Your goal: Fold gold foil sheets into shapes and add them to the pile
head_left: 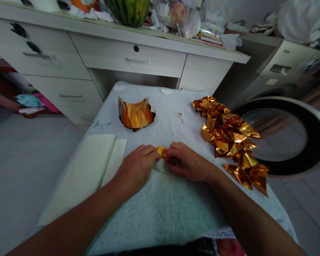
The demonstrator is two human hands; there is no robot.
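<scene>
Between my two hands is a small piece of gold foil [162, 152], with pale paper [160, 165] just below it. My left hand [140, 163] pinches the foil's left side, fingers closed. On the right side of the foil, my right hand [185, 161] has its fingers curled and closed on it. Beyond my left hand stands a curved stack of gold foil sheets [137, 114]. Several twisted gold foil pieces [229, 137] lie in a pile to the right. Folded pale paper [80, 174] lies left of my left hand.
A cloth-covered table [160, 213] holds all this. Behind it are white drawers [160, 60] with a watermelon [129, 10] and bags on top. At the right is a washing machine with its round door [282, 135] open. A small scrap [181, 117] lies near the table's middle.
</scene>
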